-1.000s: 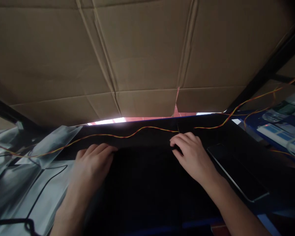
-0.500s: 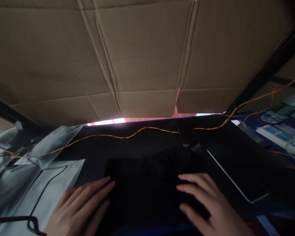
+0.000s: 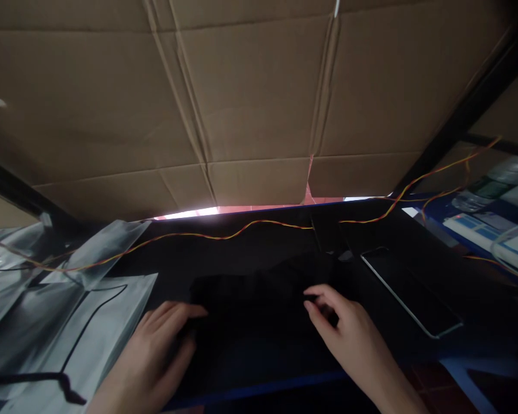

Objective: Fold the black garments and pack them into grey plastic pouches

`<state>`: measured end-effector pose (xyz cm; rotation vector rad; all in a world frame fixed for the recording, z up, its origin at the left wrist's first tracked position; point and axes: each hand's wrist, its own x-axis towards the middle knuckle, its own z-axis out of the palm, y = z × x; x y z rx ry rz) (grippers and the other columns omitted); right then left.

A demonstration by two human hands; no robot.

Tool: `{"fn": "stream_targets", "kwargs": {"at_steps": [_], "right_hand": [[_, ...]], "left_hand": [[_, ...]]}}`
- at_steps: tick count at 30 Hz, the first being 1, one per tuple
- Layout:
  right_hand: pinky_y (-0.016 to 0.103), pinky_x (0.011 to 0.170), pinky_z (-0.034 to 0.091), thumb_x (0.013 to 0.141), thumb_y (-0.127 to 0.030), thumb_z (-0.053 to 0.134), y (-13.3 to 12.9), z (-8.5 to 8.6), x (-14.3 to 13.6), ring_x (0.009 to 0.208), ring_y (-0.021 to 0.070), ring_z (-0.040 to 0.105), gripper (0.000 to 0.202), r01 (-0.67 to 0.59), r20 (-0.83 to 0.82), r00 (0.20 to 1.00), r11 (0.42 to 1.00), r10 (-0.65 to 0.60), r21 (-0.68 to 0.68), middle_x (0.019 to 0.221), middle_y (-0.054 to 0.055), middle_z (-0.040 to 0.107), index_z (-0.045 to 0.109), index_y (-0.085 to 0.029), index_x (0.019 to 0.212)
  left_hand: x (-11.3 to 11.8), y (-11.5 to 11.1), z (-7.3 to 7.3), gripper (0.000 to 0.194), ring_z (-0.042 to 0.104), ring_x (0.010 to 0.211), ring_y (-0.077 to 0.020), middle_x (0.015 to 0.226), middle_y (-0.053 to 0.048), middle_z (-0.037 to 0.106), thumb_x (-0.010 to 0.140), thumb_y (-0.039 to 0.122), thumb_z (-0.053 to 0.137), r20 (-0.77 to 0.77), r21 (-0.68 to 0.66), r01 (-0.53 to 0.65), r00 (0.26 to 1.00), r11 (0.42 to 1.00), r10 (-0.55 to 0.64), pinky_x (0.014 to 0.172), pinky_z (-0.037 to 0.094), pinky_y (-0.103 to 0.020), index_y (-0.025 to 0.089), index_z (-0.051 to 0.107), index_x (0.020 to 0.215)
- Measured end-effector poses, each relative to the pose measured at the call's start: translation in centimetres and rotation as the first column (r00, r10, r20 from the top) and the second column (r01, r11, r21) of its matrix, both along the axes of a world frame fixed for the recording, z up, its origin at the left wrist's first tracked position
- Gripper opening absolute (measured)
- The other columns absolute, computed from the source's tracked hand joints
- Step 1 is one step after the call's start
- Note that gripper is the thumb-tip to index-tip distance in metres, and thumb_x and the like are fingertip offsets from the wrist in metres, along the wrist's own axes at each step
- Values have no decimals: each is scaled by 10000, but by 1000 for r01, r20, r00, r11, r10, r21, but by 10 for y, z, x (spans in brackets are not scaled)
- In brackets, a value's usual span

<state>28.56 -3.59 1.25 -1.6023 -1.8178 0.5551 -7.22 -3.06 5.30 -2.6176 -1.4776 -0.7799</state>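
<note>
A piece of black cloth (image 3: 250, 293) lies in front of me on the dark tabletop; its outline is hard to make out against the surface. My left hand (image 3: 159, 339) is at the cloth's left edge, its fingers bent over the fabric and the thumb below them, closed on it. On the other side, my right hand (image 3: 341, 316) pinches the cloth between thumb and forefinger near its upper right part. To the right of that hand lies a smartphone (image 3: 410, 293) with a dark screen.
Clear plastic bags (image 3: 107, 305) and a black cord (image 3: 90, 322) cover the left side. A red-and-yellow twisted wire (image 3: 207, 234) crosses the back, passing a flat dark object (image 3: 326, 233). Cardboard (image 3: 259, 103) rises behind. A plastic bottle (image 3: 486, 190) lies at the far right.
Both hands have gone from spread fingers to closed on the cloth's sides. The right hand has moved slightly left and up, and the view has shifted a little.
</note>
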Motion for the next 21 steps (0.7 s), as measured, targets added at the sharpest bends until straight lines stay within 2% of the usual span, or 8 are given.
{"fn": "stream_targets", "kwargs": {"at_steps": [2,5,8,10,12,15,18,21], "right_hand": [[383,681,634,1083,-370,596,6,-1,-6,751,246,762,191,49,76,996,997,-53,62,855,15,753,715,-281,1203],[474,854,642,1077,-359,606,8,2,-14,1004,306,763,197,44,113,992,990,-60,135,1058,69,755,708,-291,1232],[495,965,619,1104,-367,595,9,9,-15,1161,309,711,217,20,141,988,967,-57,254,1231,88,716,708,-315,1282],[522,1022,592,1114,-374,582,11,10,-6,1216,321,678,227,39,165,981,942,-98,333,1296,97,698,714,-311,1288],[565,1031,571,1118,-411,558,14,6,11,1196,349,662,275,124,199,956,914,-214,387,1305,124,696,717,-273,1294],[605,923,580,1088,-580,543,15,-8,40,1053,395,651,458,276,277,876,882,-395,383,1221,185,703,732,-192,1242],[602,845,577,1026,-697,567,12,-23,56,951,403,668,524,327,289,867,901,-406,286,1089,179,720,730,-205,1099],[497,741,581,1027,-619,585,10,-26,58,834,342,723,366,321,223,903,922,-367,216,937,94,742,677,-266,990]], "left_hand": [[17,4,2,389,795,1000,-247,1138,-21,809,933,120,508,-33,73,-31,999,997,34,817,660,-388,306,695,1219],[41,4,-2,502,687,1353,-305,1438,-63,736,931,65,467,-76,134,-13,997,991,23,1036,602,-491,285,680,1328],[57,3,-17,505,545,1545,-333,1630,-78,620,1049,175,503,-140,97,36,990,995,-22,1189,520,-578,276,583,1537],[61,5,-33,555,528,1563,-380,1696,-97,555,1103,296,514,-217,88,27,976,996,-7,1181,519,-655,276,475,1656],[60,8,-49,608,539,1550,-416,1720,-120,519,1124,378,504,-267,89,-4,963,996,27,1141,541,-699,271,398,1713],[56,9,-63,641,529,1561,-406,1727,-116,506,1128,402,501,-264,73,-35,963,997,53,1163,523,-714,279,349,1738],[54,6,-62,665,449,1620,-383,1734,-93,501,1121,363,515,-218,51,-34,975,998,44,1256,416,-732,279,314,1750],[53,2,-55,660,424,1635,-370,1719,-82,523,1119,323,517,-184,59,-2,983,998,13,1321,261,-766,284,318,1748]]}}
